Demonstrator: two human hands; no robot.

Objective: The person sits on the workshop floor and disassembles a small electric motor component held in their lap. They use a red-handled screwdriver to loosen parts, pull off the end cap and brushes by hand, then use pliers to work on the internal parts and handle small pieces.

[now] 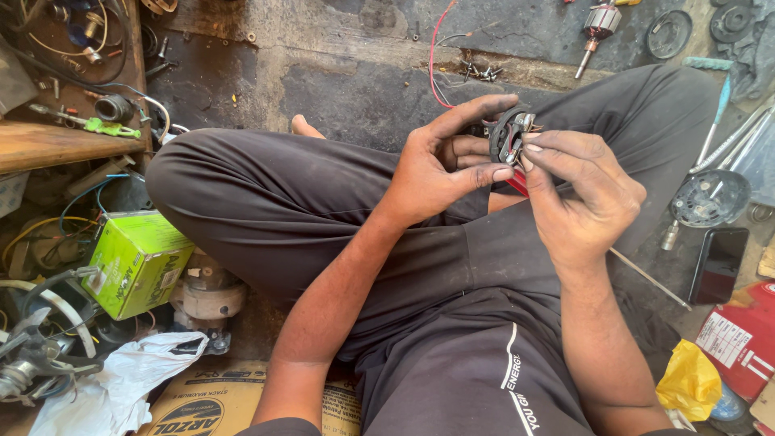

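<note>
we are sitting cross-legged on the stained concrete floor (339, 89), and everything here is placed from the small round black part (507, 137) that we are holding up over our right knee. largest first: the folded legs in dark trousers (266, 210) are filling the middle of the view just below and to the left of the part. well off to its lower left a green carton (137, 260) is lying among wires, with a white plastic bag (121, 383) lower still. to the right of the part a round dark cover (712, 197) is resting on the floor, a dark phone (718, 262) just below that. up and to the right of the part a motor armature (596, 26) is lying well apart.

our left hand (436, 165) is curling round the part from the left, thumb and forefinger pinching its rim; our right hand (585, 194) is closing on it from the right, fingertips pressing its face (a red piece (517, 182) is showing just beneath). neither hand is loose.

we are judging the part light and rigid, with small metal fittings that look easy to bend, so the outer rim is seeming the safer place to grip. a thin red wire (433, 56) is trailing on the floor above it.
</note>
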